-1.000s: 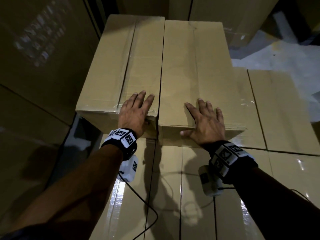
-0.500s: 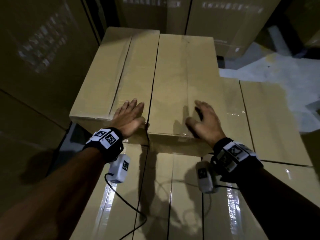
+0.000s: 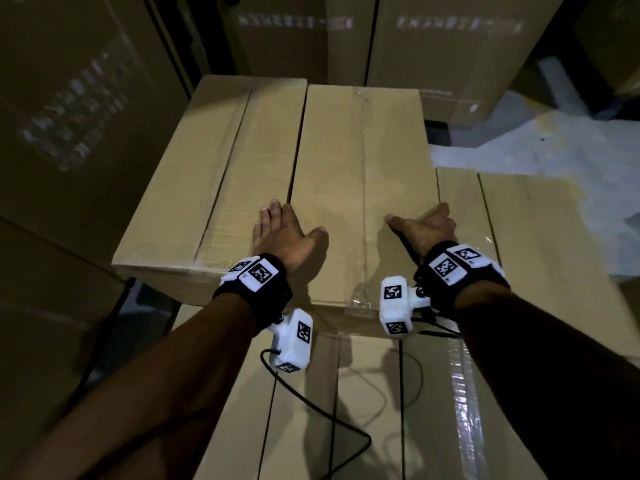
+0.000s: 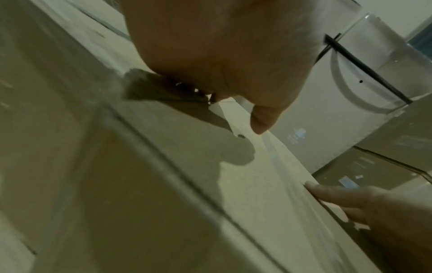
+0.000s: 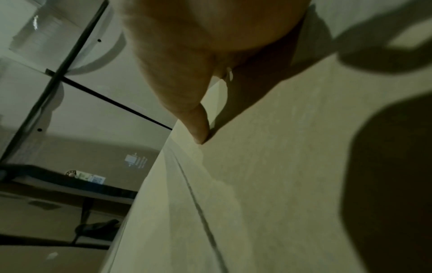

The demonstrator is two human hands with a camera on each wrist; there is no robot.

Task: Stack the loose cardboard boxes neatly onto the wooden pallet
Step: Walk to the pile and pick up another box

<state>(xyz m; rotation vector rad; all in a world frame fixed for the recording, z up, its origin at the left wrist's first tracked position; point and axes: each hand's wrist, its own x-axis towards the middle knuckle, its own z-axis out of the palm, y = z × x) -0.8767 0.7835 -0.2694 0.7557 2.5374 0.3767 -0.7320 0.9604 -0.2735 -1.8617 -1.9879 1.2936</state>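
Note:
Two plain cardboard boxes sit side by side on a lower layer of boxes (image 3: 512, 244); no pallet shows. My left hand (image 3: 287, 230) lies flat over the seam between them, its fingers on the left box (image 3: 207, 188) and its thumb on the right box (image 3: 360, 174). My right hand (image 3: 422, 223) straddles the right box's right edge, thumb on top and fingers dropping over the side out of sight. The left wrist view shows my left hand's thumb (image 4: 261, 122) pointing down at the cardboard. In the right wrist view my right thumb (image 5: 198, 127) presses the box top (image 5: 292, 166) near its edge.
Tall stacked cartons (image 3: 69, 133) wall in the left side, and more cartons (image 3: 433, 46) stand behind. Pale floor (image 3: 554, 140) shows at the right beyond the lower layer. A dark gap (image 3: 138, 306) runs along the stack's left. Wrist-camera cables (image 3: 329, 410) trail over the near box tops.
Both hands left the near top edges. The left slid to the seam between the boxes; the right swung out to the right box's right edge. My view moved closer and higher.

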